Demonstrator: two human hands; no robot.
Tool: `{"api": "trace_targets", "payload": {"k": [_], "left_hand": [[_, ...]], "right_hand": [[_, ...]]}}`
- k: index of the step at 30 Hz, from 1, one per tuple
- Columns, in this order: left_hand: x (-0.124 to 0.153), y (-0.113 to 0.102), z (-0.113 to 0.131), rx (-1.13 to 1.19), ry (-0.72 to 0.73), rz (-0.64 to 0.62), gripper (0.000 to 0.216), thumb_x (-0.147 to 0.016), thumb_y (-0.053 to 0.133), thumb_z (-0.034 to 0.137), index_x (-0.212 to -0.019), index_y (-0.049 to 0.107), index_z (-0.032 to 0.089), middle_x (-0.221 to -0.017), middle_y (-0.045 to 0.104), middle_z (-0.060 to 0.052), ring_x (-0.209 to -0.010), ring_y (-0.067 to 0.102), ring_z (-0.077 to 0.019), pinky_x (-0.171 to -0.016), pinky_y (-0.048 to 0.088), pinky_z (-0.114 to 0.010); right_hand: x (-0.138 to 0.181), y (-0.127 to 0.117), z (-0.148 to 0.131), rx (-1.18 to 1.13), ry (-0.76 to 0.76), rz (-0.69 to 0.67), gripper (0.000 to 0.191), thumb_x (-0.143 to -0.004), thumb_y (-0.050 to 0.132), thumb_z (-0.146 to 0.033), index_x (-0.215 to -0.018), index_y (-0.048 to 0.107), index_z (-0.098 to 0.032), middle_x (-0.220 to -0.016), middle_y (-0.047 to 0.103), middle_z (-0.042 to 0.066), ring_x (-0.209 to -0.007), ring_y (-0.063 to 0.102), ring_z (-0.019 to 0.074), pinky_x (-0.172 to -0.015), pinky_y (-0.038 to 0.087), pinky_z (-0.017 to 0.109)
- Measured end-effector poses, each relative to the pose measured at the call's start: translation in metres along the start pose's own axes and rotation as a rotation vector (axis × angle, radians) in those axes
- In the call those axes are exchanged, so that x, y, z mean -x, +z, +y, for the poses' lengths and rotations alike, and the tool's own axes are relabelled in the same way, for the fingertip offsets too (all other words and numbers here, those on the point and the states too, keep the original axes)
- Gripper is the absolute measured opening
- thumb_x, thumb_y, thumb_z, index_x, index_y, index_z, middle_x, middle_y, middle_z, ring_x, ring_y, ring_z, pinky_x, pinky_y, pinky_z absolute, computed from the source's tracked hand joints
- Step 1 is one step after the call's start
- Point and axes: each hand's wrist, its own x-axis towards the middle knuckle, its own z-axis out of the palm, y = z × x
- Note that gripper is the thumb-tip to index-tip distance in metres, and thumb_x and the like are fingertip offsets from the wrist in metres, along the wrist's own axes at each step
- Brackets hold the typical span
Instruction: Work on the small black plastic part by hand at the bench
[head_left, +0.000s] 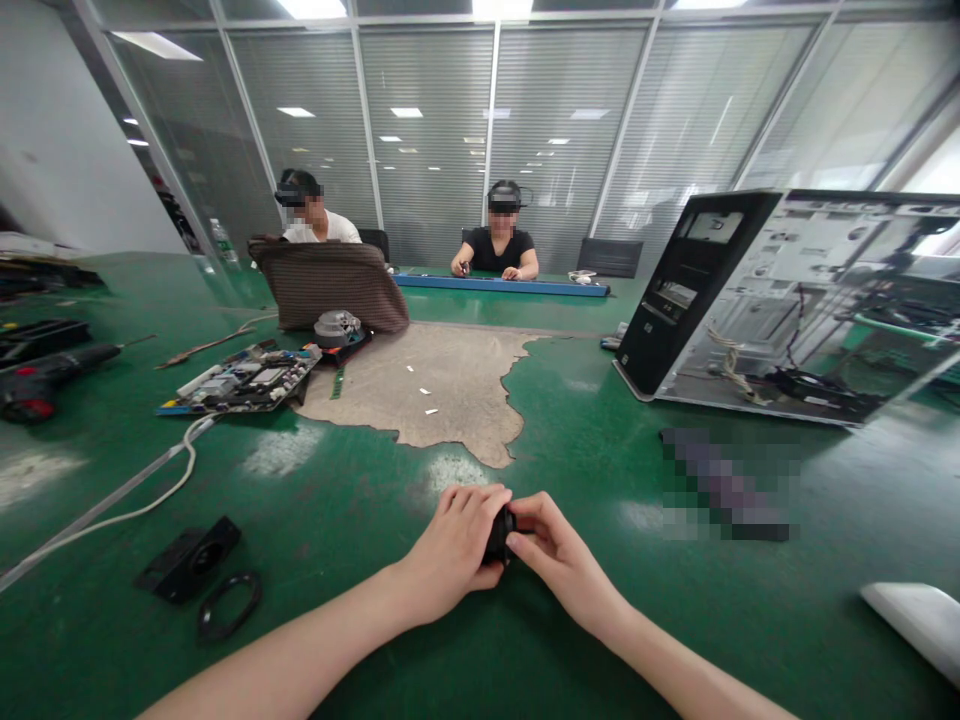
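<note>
Just above the green table (600, 640), a small black round part (498, 540) sits between my two hands; its exact kind does not show. My left hand (461, 540) wraps round its left side from above and covers much of it. The fingertips and thumb of my right hand (551, 545) pinch its right edge. To the left lie a black block-shaped housing with a round opening (191, 562) and a separate black ring (229, 605), both apart from my hands.
An open computer case (652, 310) stands at the right, near a blurred dark strip (724, 490). A circuit board (247, 380), a cable (165, 490) and a power drill (52, 380) lie left. Beyond the worn patch (450, 370), two people sit behind a blue bar (495, 285).
</note>
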Motion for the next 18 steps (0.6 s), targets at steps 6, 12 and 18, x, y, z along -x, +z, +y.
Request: {"api": "trace_targets", "payload": {"k": [6,12,18], "left_hand": [[0.0009,-0.0017,-0.0001,0.019,-0.005,-0.015,0.071,-0.066,0.055,0.011,-0.127,0.019,0.016,-0.121,0.044,-0.013,-0.11,0.041,-0.0262,-0.091,0.032,-0.045],[0.0022,-0.0026,0.0002,0.001,0.007,-0.017,0.069,-0.067,0.054,0.013,-0.127,0.019,0.016,-0.121,0.044,-0.013,-0.11,0.041,-0.0266,-0.091,0.032,-0.046],[0.0018,-0.0015,0.0005,-0.014,0.015,-0.024,0.069,-0.067,0.055,0.013,-0.126,0.02,0.015,-0.121,0.044,-0.014,-0.11,0.041,-0.0267,-0.091,0.033,-0.045]], "right_hand": [[-0.0004,0.0005,-0.0016,0.074,0.005,-0.012,0.025,-0.08,0.054,-0.031,-0.103,0.048,-0.022,-0.099,0.055,0.004,-0.094,0.054,0.0165,-0.084,0.046,0.032],[0.0009,-0.0014,-0.0012,0.037,-0.016,-0.051,0.021,-0.078,0.056,-0.029,-0.097,0.049,-0.022,-0.096,0.056,0.003,-0.092,0.055,0.0162,-0.084,0.046,0.032],[0.0026,-0.0033,0.0043,-0.025,0.011,-0.071,0.028,-0.074,0.062,-0.03,-0.096,0.046,-0.023,-0.097,0.054,0.002,-0.092,0.056,0.0157,-0.085,0.046,0.033]]}}
